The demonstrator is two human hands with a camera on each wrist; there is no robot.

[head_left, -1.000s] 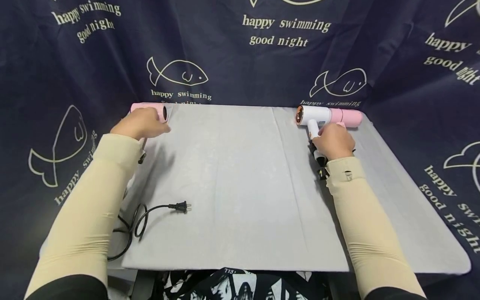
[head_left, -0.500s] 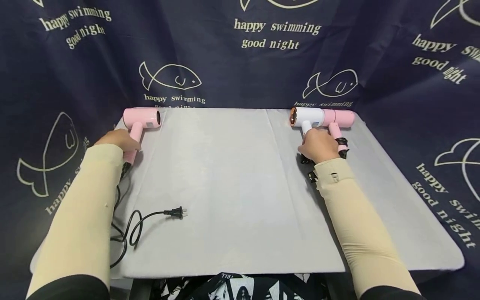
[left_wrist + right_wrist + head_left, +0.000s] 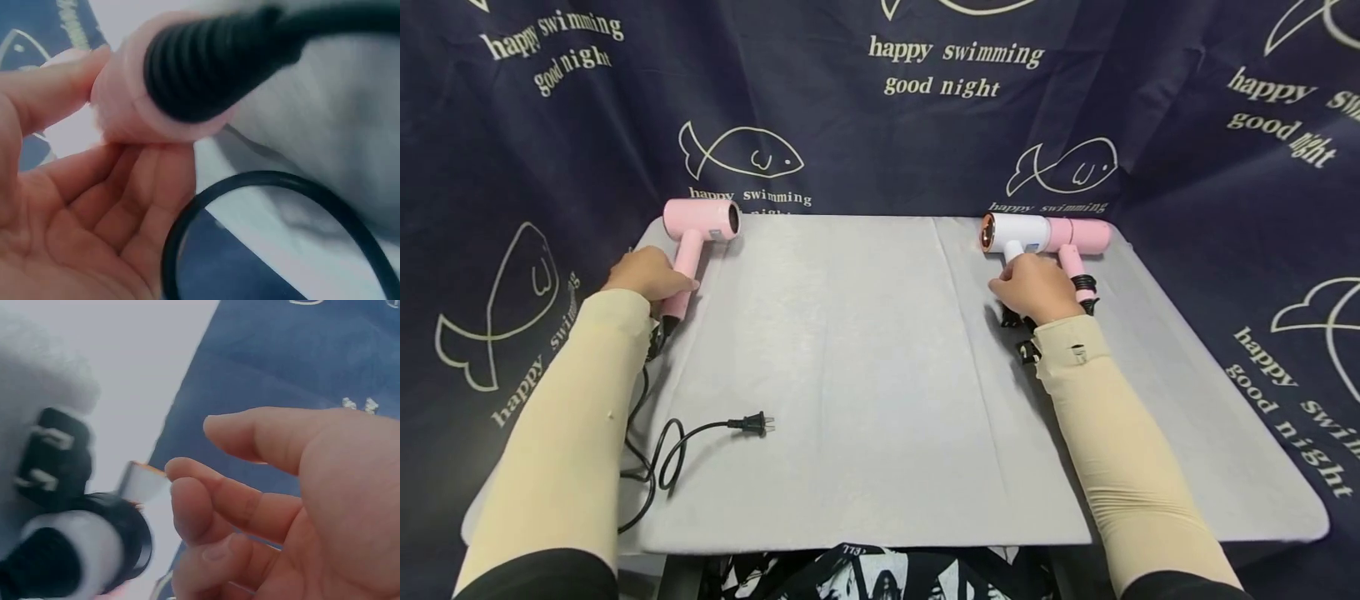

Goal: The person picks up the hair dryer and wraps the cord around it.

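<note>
My left hand [image 3: 646, 275] pinches the handle of a pink hair dryer [image 3: 700, 220] at the table's far left corner, thumb and fingers on opposite sides of the handle end. In the left wrist view the ribbed black cord sleeve [image 3: 200, 65] comes out of that handle. My right hand [image 3: 1037, 289] hovers by the handle of a white hair dryer [image 3: 1018, 231] with a copper-coloured mouth. In the right wrist view its fingers are loosely bent and hold nothing, apart from the white handle [image 3: 94, 540]. Another pink hair dryer [image 3: 1086, 236] lies against the white one's right.
The left dryer's black cord [image 3: 673, 467] loops along the table's left side and ends in a two-pin plug [image 3: 751, 424]. Another black plug [image 3: 53, 456] shows beside the white handle. A grey-white cloth covers the table [image 3: 865, 375]. A dark blue printed curtain [image 3: 865, 125] surrounds it.
My left hand has shifted from the left dryer's head down to its handle, and the dryer has moved slightly right and up. My right hand has shifted left, uncovering the right pink dryer's handle.
</note>
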